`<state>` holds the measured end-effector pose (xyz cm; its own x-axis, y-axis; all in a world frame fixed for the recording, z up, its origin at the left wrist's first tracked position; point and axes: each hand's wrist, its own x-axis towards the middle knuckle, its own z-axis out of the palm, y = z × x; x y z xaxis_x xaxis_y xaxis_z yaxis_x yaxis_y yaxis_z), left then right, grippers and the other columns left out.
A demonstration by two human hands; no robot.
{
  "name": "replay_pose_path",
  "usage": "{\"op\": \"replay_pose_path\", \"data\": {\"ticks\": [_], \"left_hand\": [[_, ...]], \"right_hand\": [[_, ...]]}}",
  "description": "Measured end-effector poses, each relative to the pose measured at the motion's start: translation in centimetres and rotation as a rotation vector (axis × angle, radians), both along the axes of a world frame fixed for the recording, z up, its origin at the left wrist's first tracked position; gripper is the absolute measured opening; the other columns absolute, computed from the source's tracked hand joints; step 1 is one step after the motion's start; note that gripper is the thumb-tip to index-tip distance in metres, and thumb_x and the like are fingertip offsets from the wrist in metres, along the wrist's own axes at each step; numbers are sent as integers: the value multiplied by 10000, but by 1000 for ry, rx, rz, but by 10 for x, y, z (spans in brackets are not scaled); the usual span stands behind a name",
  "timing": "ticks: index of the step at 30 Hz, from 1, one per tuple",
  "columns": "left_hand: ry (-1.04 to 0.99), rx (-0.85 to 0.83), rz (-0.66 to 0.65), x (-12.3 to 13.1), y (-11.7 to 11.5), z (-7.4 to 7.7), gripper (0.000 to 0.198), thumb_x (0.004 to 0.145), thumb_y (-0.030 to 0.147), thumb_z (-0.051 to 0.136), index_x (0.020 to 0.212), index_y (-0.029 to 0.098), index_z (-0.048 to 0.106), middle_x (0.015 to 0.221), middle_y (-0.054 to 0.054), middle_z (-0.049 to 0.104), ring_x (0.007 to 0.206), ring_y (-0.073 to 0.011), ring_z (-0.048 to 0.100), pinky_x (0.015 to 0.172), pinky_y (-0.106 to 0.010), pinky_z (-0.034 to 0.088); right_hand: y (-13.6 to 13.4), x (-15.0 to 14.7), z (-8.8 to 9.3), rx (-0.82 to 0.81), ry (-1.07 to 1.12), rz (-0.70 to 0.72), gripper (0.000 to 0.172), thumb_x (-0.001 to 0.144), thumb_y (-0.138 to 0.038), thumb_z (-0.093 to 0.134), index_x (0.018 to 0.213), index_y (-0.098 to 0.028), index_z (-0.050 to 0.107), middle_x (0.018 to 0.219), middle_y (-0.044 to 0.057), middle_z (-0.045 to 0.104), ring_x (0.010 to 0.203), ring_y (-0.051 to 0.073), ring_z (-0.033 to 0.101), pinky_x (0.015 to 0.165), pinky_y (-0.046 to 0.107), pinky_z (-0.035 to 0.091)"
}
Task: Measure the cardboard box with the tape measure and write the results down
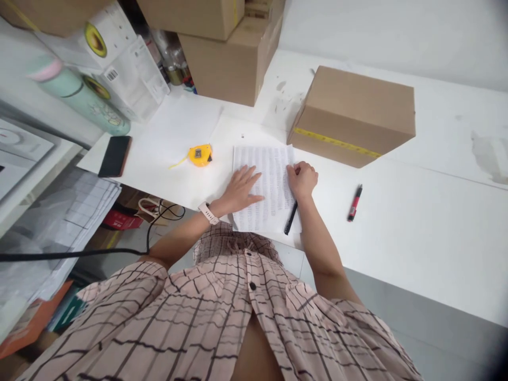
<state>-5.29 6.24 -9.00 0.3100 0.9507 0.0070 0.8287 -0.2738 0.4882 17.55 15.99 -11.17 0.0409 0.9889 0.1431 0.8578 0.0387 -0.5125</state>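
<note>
Printed sheets (273, 174) covered in columns of small text lie on the white table in front of me. My left hand (241, 189) rests flat on their left side, fingers spread, a pale watch band (208, 213) at the wrist. At the right edge of the paper, my right hand (303, 179) is closed, thumb and fingers pinched at the sheet's edge; the exact grip is partly hidden. A black pen (291, 218) lies across the paper's lower right corner, its upper end beside my right wrist.
A yellow tape measure (200, 155) and a dark phone (115, 156) are to the left. Behind the paper stands a cardboard box (357, 116). A red-and-black marker (355, 202) lies right. Stacked cartons (222, 69) and a mint bottle (89, 100) occupy the back left.
</note>
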Motion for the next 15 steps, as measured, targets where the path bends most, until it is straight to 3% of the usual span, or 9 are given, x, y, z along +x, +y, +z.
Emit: {"op": "replay_pose_path", "data": {"ticks": [4,15], "left_hand": [[71,6,-123,8,-18,-11,870,922,722,456,1604,220,256,1708,-106,124,1570,-368,-30,1245,-566,-41],[94,27,-270,18,-9,-13,886,908,735,467,1611,245,241,1708,-92,117,1572,-353,-14,1252,-550,-36]], "right_hand": [[0,1,-1,1,-4,8,186,923,-356,490,828,-211,556,893,94,663,880,265,551,870,412,375],[-30,28,-2,21,-21,-133,170,900,-359,494,817,-220,546,878,97,667,851,273,564,852,419,400]]}}
